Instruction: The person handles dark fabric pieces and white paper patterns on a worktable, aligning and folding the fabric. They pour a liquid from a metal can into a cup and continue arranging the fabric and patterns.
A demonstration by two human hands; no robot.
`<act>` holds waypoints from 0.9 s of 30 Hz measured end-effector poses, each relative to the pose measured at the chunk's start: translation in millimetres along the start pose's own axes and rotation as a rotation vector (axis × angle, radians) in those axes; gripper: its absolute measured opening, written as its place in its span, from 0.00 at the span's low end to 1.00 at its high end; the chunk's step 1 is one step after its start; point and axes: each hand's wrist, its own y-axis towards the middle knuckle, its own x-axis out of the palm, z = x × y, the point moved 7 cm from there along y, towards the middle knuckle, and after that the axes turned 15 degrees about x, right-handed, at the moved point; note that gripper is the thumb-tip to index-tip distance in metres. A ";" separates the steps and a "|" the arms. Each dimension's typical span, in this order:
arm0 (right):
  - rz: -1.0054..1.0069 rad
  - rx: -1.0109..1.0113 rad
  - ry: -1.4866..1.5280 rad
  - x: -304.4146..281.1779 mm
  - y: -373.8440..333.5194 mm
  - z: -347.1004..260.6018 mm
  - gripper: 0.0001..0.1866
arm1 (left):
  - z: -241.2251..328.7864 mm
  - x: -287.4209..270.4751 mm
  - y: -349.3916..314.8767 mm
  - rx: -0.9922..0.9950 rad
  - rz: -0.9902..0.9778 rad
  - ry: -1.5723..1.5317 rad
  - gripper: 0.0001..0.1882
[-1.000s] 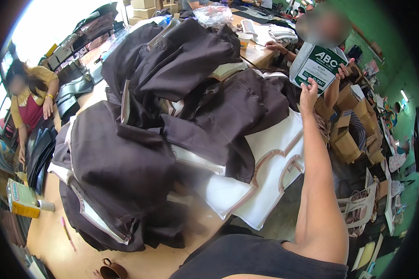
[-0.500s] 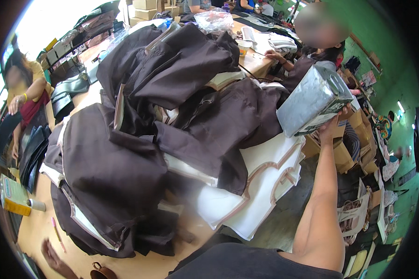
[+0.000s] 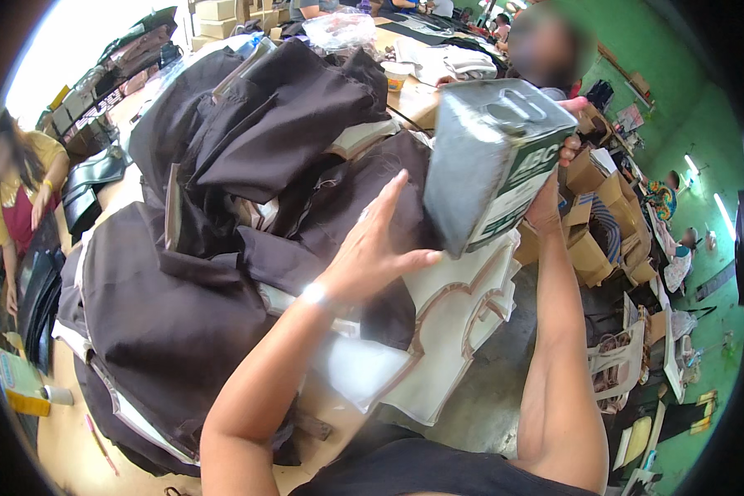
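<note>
A square metal can (image 3: 471,169) with a handle on its top and a dark green label is held up, tilted, over the right side of the pile. My right hand (image 3: 547,202) grips its far right side and edge. Fingers spread, my left hand (image 3: 374,252) is open and empty just left of the can's lower corner; a small gap seems to separate them. Beneath both lie heaped dark brown fabric pieces (image 3: 182,306) on the table. White pieces with scalloped brown edges (image 3: 446,331) stick out below the can.
A pink pen (image 3: 101,445), a white roll (image 3: 58,395) and a yellow-and-green container (image 3: 21,380) are at the table's left. One co-worker (image 3: 33,182) stands left, another (image 3: 546,50) behind the can. Cardboard boxes (image 3: 591,215) stand right.
My left hand has come up from the lower left to beside the can. My right hand has brought the can left and turned it, showing more of its label.
</note>
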 end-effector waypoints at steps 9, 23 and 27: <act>0.001 -0.011 -0.440 34.2 -45.7 46.9 0.38 | -58.1 29.2 -4.9 -0.142 0.282 -0.440 0.65; -0.116 -0.214 -0.569 118.8 -160.9 48.2 0.63 | -5.4 9.1 -49.0 -0.149 0.178 -0.484 0.38; -0.159 -0.153 -0.410 134.6 -183.6 35.8 0.59 | 34.1 -12.7 -62.8 -0.250 0.198 -0.471 0.48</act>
